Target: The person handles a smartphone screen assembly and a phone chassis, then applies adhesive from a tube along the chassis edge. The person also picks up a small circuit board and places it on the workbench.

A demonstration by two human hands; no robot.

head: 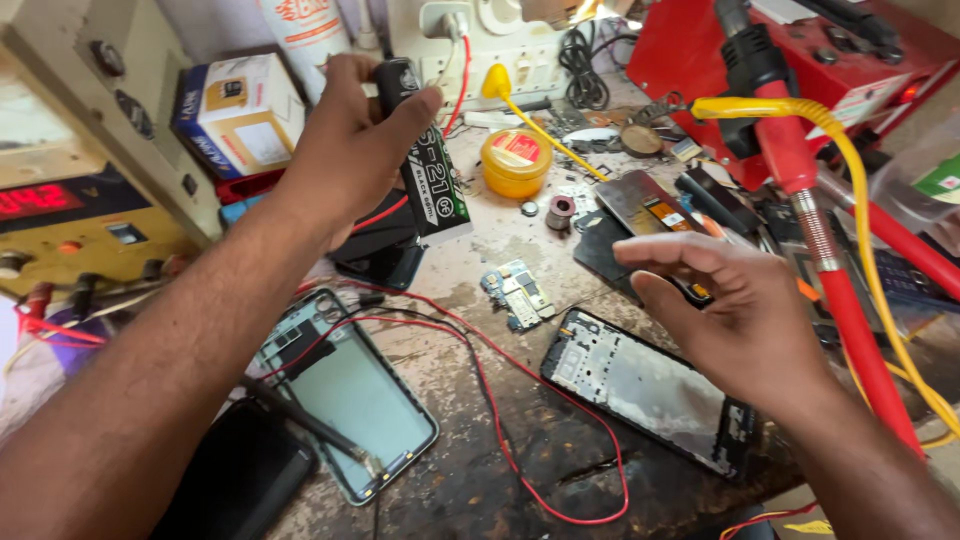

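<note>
Cluttered repair table [470, 470], my left hand [345, 150] wrapped around a black glue tube [425, 150].
Light, squeezable; hold mid-body. Right hand [735, 315] open, empty, above a phone frame [650, 390].

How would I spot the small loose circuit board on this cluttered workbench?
Start at the scarred brown workbench and find the two opened phone bodies lying flat, the pale-backed phone frame and the dark phone frame. Between them, slightly farther back, lies the small bluish-green circuit board, bare, caseless and studded with silver shields.
</note>
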